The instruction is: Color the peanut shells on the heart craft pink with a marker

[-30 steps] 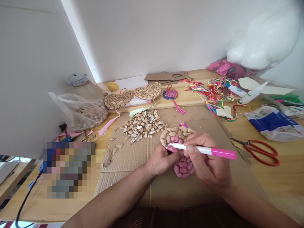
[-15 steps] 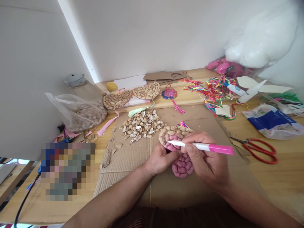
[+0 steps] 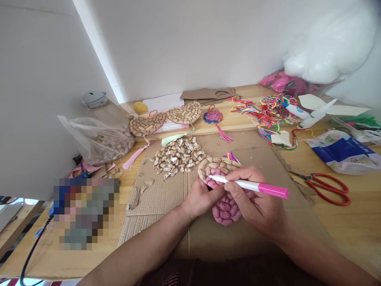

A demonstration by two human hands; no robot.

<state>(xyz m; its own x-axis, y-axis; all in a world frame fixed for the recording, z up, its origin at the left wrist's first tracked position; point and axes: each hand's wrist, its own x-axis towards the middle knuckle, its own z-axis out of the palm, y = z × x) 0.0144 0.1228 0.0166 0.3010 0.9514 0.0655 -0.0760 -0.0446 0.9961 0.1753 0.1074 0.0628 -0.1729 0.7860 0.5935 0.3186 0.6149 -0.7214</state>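
We pinch the marker (image 3: 253, 186) in our right hand (image 3: 256, 202), tip just beside our left hand (image 3: 201, 198) fingers curled on the shell heart (image 3: 222, 186).

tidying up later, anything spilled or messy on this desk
Loose peanut shells lie scattered on the cardboard sheet, whose left edge is torn. Coloured threads sprawl tangled at the back right. Nothing looks broken.
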